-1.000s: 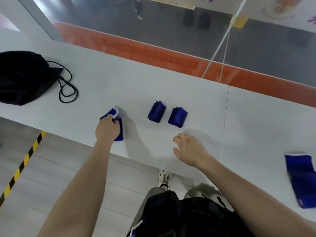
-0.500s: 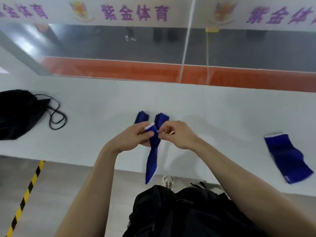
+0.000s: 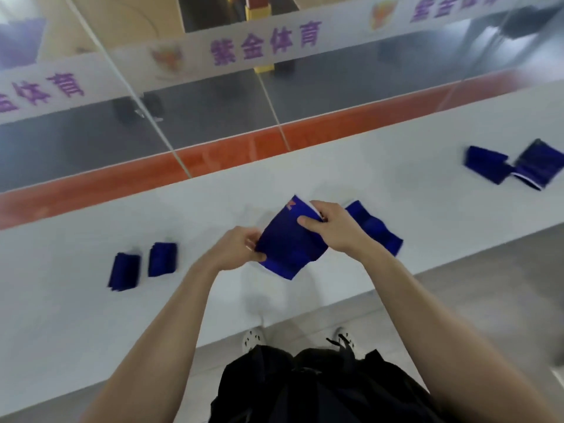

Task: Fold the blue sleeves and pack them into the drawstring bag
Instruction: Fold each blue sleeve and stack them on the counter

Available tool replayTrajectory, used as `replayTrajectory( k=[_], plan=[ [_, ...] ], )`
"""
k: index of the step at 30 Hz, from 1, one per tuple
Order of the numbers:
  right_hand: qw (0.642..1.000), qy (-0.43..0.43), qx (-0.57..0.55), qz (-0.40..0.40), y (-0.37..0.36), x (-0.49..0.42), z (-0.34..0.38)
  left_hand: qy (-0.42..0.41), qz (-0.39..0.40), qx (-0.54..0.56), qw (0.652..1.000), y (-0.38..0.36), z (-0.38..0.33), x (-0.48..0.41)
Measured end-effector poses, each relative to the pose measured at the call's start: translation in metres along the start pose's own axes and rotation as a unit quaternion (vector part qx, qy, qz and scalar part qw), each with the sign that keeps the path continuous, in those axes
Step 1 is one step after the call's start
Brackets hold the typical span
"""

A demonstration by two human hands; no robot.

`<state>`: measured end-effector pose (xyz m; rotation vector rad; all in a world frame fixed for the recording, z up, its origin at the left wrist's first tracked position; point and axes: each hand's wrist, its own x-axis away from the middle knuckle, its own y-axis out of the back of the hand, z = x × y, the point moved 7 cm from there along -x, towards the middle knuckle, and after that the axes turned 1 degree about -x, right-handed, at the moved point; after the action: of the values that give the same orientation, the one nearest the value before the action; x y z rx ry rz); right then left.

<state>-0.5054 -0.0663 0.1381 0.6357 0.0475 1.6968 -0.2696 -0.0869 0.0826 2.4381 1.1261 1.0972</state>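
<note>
I hold a blue sleeve (image 3: 290, 242) above the white table (image 3: 305, 300), spread flat between both hands. My left hand (image 3: 236, 250) pinches its lower left edge. My right hand (image 3: 334, 228) grips its upper right edge, thumb on the front. Another unfolded blue sleeve (image 3: 374, 228) lies on the table just behind my right hand. Two folded sleeves (image 3: 123, 271) (image 3: 162, 258) sit side by side at the left. Two more blue sleeves (image 3: 486, 167) (image 3: 538, 167) lie at the far right. The drawstring bag is out of view.
A glass wall with an orange strip (image 3: 244, 148) runs along the table's far edge. The table's near edge (image 3: 213, 343) is just in front of my feet and shoes (image 3: 253, 340).
The view has swung to the right, so the bag left the frame. The sleeve that hung as a narrow strip between my fingers is now spread wide between both hands.
</note>
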Motion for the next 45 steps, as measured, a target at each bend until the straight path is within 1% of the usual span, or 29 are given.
replayTrajectory(
  k=[3,5,7,9,11,12,14,16,18,20,21,23,24,25,27,28,29,30,32,34,37,40,42,45],
  plan=[
    [0.993,-0.048,-0.074,-0.075,0.062,0.009,-0.05,0.035,0.008,0.017,0.999,-0.047,-0.017,-0.032],
    [0.983,-0.077,-0.101,-0.134,0.1,0.019,-0.083,0.039,-0.034,0.043,0.998,-0.061,-0.034,-0.048],
    [0.968,-0.103,-0.143,-0.178,0.132,0.029,-0.113,0.038,-0.104,0.119,0.987,-0.066,-0.048,-0.056],
    [0.958,-0.114,-0.17,-0.2,0.158,0.04,-0.133,0.039,-0.164,0.218,0.961,-0.069,-0.063,-0.06],
    [0.955,-0.106,-0.186,-0.206,0.176,0.046,-0.143,0.04,-0.2,0.292,0.934,-0.071,-0.079,-0.064],
    [0.954,-0.099,-0.193,-0.208,0.183,0.047,-0.146,0.033,-0.203,0.309,0.928,-0.072,-0.088,-0.067],
    [0.951,-0.086,-0.204,-0.213,0.194,0.049,-0.15,0.013,-0.179,0.317,0.931,-0.075,-0.111,-0.074],
    [0.949,-0.089,-0.211,-0.218,0.203,0.05,-0.157,-0.002,-0.142,0.295,0.945,-0.08,-0.132,-0.08],
    [0.948,-0.097,-0.206,-0.224,0.21,0.053,-0.164,-0.007,-0.133,0.253,0.958,-0.083,-0.146,-0.085],
    [0.948,-0.102,-0.195,-0.231,0.217,0.057,-0.174,-0.001,-0.181,0.183,0.966,-0.08,-0.153,-0.089],
    [0.949,-0.102,-0.179,-0.238,0.221,0.059,-0.178,0.001,-0.215,0.127,0.968,-0.077,-0.154,-0.093],
    [0.952,-0.099,-0.143,-0.251,0.229,0.064,-0.185,0.009,-0.275,0.03,0.961,-0.072,-0.155,-0.097],
    [0.954,-0.096,-0.14,-0.249,0.232,0.066,-0.187,0.014,-0.287,0.017,0.958,-0.072,-0.154,-0.099],
    [0.956,-0.089,-0.148,-0.239,0.232,0.067,-0.188,0.01,-0.279,0.03,0.96,-0.075,-0.156,-0.101],
    [0.956,-0.07,-0.191,-0.21,0.227,0.068,-0.187,-0.006,-0.237,0.128,0.963,-0.083,-0.158,-0.108],
    [0.95,-0.065,-0.23,-0.2,0.223,0.069,-0.188,-0.005,-0.218,0.181,0.959,-0.086,-0.158,-0.111],
    [0.941,-0.07,-0.267,-0.197,0.219,0.07,-0.189,0.004,-0.211,0.211,0.954,-0.087,-0.158,-0.113],
    [0.931,-0.074,-0.295,-0.2,0.214,0.069,-0.192,0.015,-0.216,0.214,0.952,-0.086,-0.156,-0.116],
    [0.928,-0.097,-0.277,-0.23,0.207,0.066,-0.201,0.018,-0.244,0.152,0.958,-0.083,-0.153,-0.125],
    [0.935,-0.129,-0.214,-0.253,0.196,0.062,-0.214,0.003,-0.259,0.074,0.963,-0.082,-0.149,-0.136],
    [0.944,-0.196,-0.153,-0.216,0.166,0.06,-0.234,0.017,-0.235,0.021,0.972,-0.087,-0.136,-0.155],
    [0.947,-0.25,-0.117,-0.161,0.137,0.058,-0.261,0.037,-0.185,-0.024,0.982,-0.099,-0.117,-0.177],
    [0.943,-0.279,-0.115,-0.141,0.124,0.058,-0.273,0.048,-0.154,-0.04,0.986,-0.106,-0.106,-0.188],
    [0.931,-0.309,-0.138,-0.137,0.116,0.057,-0.28,0.044,-0.133,-0.054,0.989,-0.109,-0.102,-0.205]
  ],
)
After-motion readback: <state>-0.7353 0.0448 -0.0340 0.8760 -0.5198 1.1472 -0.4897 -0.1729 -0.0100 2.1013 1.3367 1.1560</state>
